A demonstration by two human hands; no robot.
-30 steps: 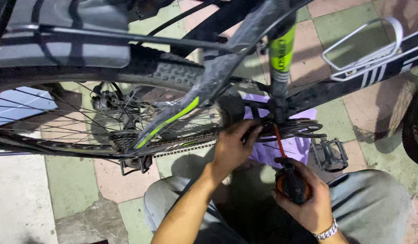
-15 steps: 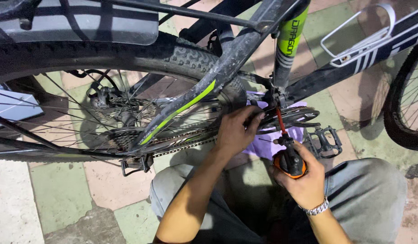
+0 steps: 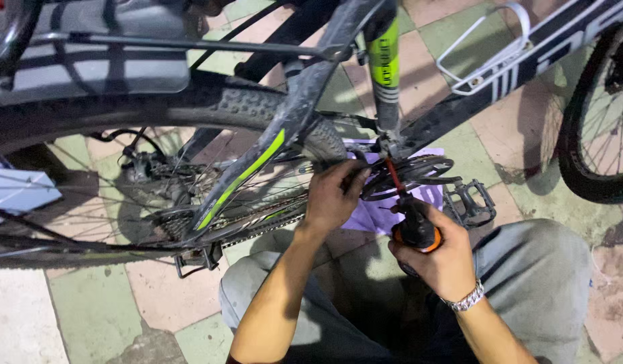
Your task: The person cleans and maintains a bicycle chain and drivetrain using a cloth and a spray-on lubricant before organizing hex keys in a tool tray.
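A black and lime bicycle (image 3: 284, 128) stands over a tiled floor, rear wheel (image 3: 156, 114) at the left. My left hand (image 3: 335, 195) grips the chain and chainring (image 3: 412, 172) near the crank. My right hand (image 3: 439, 253) holds a black spray can with an orange collar (image 3: 416, 226). The can's thin red straw (image 3: 394, 176) points up at the chainring area. A purple cloth (image 3: 386, 212) lies on the floor beneath the crank. One pedal (image 3: 470, 202) sticks out to the right of the can.
The front wheel (image 3: 598, 128) is at the right edge. A white bottle cage (image 3: 487, 47) sits on the down tube. My knees in grey trousers (image 3: 534, 269) are below the frame. A second pedal (image 3: 197, 259) hangs lower left. A white box (image 3: 18, 195) lies far left.
The view has shifted and come closer to the crank. My left hand stays on the chain; my right hand with the can has risen slightly toward the chainring.
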